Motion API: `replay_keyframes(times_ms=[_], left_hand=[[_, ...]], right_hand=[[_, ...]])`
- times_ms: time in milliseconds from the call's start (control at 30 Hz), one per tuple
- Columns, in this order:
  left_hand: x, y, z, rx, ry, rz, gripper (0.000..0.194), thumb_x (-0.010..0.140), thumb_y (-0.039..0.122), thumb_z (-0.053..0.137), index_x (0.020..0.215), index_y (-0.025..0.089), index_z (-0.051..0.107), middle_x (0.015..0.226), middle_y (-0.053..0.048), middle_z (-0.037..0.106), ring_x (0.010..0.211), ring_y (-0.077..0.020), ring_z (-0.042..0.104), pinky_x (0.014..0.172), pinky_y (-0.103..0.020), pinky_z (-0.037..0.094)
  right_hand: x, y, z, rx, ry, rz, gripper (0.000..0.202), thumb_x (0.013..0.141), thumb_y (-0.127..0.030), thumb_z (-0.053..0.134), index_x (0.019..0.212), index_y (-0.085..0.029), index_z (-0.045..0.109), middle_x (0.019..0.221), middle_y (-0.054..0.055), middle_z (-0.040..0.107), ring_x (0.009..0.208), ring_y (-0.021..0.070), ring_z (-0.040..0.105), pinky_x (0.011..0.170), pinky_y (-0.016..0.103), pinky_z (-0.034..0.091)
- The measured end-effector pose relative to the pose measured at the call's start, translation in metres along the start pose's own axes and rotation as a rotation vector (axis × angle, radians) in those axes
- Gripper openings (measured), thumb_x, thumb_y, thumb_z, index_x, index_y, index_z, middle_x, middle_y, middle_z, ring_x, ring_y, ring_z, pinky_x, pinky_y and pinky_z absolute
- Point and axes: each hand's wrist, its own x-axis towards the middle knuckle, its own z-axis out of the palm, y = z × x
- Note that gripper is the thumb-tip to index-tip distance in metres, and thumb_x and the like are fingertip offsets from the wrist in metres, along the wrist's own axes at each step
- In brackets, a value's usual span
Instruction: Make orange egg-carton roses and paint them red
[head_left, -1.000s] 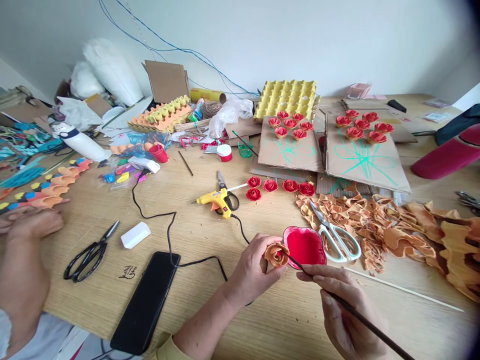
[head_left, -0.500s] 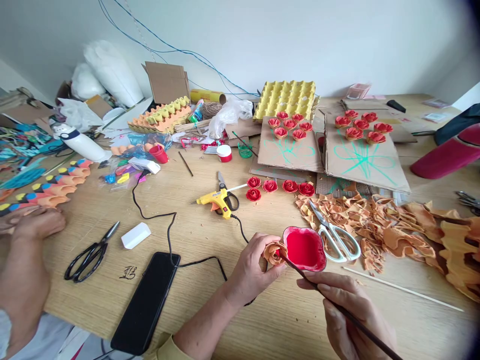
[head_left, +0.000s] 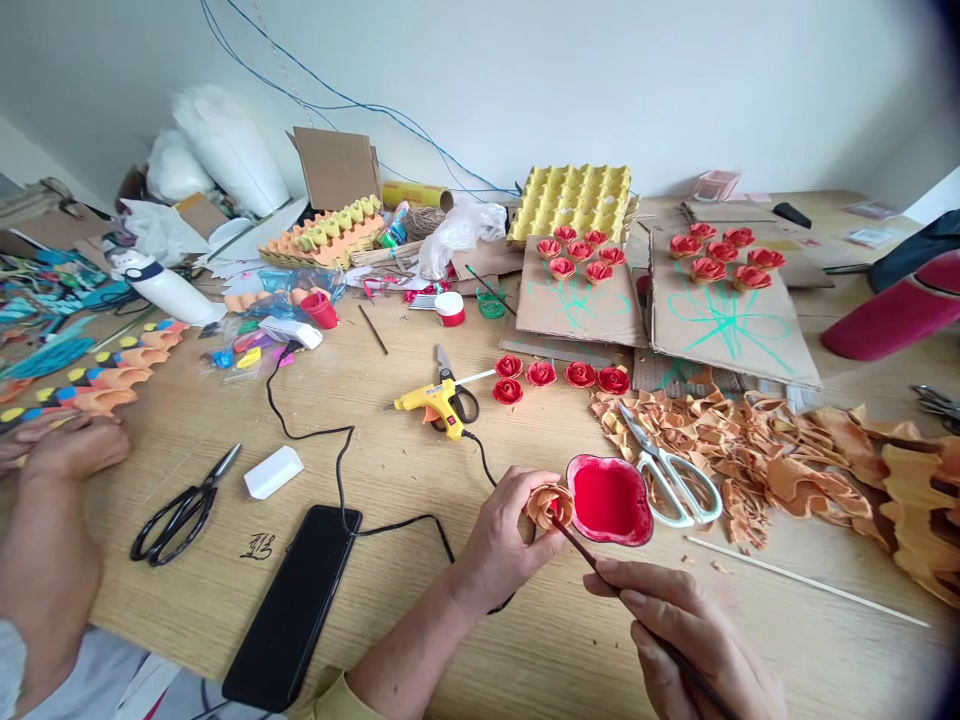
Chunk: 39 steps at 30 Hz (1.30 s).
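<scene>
Between the thumb and fingers of my left hand (head_left: 504,540) is a tan paper rose (head_left: 541,505) with red paint at its centre. My right hand (head_left: 686,625) grips a dark-handled paintbrush (head_left: 581,548), its tip down in the middle of the rose. Touching or nearly touching the rose, a scalloped dish (head_left: 611,500) of red paint stands on the table. White-handled scissors (head_left: 679,485) lie just right of the dish. Farther back, several red-painted roses (head_left: 540,373) sit in a loose row.
A yellow glue gun (head_left: 435,400) rests on scissors, its cord running toward my left arm. Black scissors (head_left: 184,510) and a phone (head_left: 292,605) lie at left, near another person's hands (head_left: 75,445). Orange scraps (head_left: 750,450) cover the right side. Cardboard sheets (head_left: 724,320) hold more red roses.
My right hand and the paintbrush have shifted slightly left and down, and the brush tip sits deeper in the rose's centre. My left hand stays nearly still with the rose.
</scene>
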Motion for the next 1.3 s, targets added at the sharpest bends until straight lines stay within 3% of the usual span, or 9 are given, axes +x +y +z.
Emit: replay_keyframes(times_ms=[200,433,567,800,1000,1167,1300], left_hand=[[0.0,0.0,0.002,0.009,0.004,-0.008,0.042,0.088,0.014,0.076,0.126,0.023,0.061,0.119,-0.007,0.07,0.109,-0.0232,0.067,0.098,-0.035,0.055],[0.0,0.0,-0.001,-0.003,0.011,-0.029,0.042,0.087,0.013,0.074,0.127,0.022,0.061,0.116,-0.007,0.071,0.107,-0.024,0.067,0.097,-0.037,0.055],[0.0,-0.001,0.0,-0.024,0.032,-0.086,0.047,0.086,0.015,0.075,0.13,0.022,0.061,0.117,-0.007,0.07,0.105,-0.0231,0.068,0.094,-0.036,0.056],[-0.003,-0.004,0.001,-0.065,0.051,-0.196,0.054,0.085,0.017,0.077,0.135,0.022,0.059,0.114,-0.006,0.072,0.093,-0.0198,0.068,0.08,-0.03,0.055],[0.0,-0.002,0.0,-0.059,0.061,-0.177,0.047,0.084,0.015,0.076,0.129,0.021,0.062,0.114,-0.007,0.072,0.098,-0.0208,0.069,0.078,-0.028,0.056],[0.0,-0.003,0.0,-0.024,0.075,-0.168,0.047,0.084,0.013,0.076,0.128,0.021,0.062,0.112,-0.006,0.072,0.092,-0.019,0.069,0.075,-0.027,0.055],[0.0,-0.004,0.001,-0.031,0.078,-0.152,0.048,0.084,0.012,0.076,0.129,0.022,0.062,0.115,-0.007,0.072,0.098,-0.0206,0.07,0.079,-0.028,0.056]], right_hand=[[-0.001,0.003,0.004,-0.018,0.074,-0.011,0.03,0.105,-0.016,0.057,0.135,-0.017,0.061,0.122,0.017,0.079,0.105,0.0208,0.083,0.087,0.026,0.068],[0.004,-0.006,0.002,0.044,0.001,0.017,0.031,0.105,-0.015,0.059,0.135,-0.019,0.06,0.117,0.014,0.082,0.11,0.0216,0.081,0.088,0.026,0.068],[0.005,-0.001,-0.002,0.111,0.074,0.037,0.028,0.103,-0.014,0.061,0.13,-0.02,0.062,0.118,0.014,0.081,0.102,0.0219,0.083,0.084,0.028,0.068],[0.013,0.011,-0.004,0.117,0.324,0.144,0.025,0.102,-0.007,0.057,0.122,-0.019,0.066,0.114,0.01,0.078,0.091,0.0179,0.082,0.079,0.028,0.066],[0.005,0.025,-0.005,-0.002,0.252,0.175,0.028,0.1,-0.006,0.06,0.124,-0.019,0.066,0.107,0.009,0.078,0.094,0.0201,0.078,0.083,0.033,0.064],[0.011,0.024,-0.004,-0.045,0.209,0.177,0.026,0.101,-0.006,0.06,0.121,-0.021,0.067,0.098,0.005,0.077,0.089,0.016,0.077,0.082,0.027,0.062],[0.015,0.022,-0.004,-0.068,0.196,0.174,0.025,0.102,-0.008,0.059,0.12,-0.022,0.067,0.095,0.004,0.076,0.089,0.0152,0.076,0.082,0.026,0.061]])
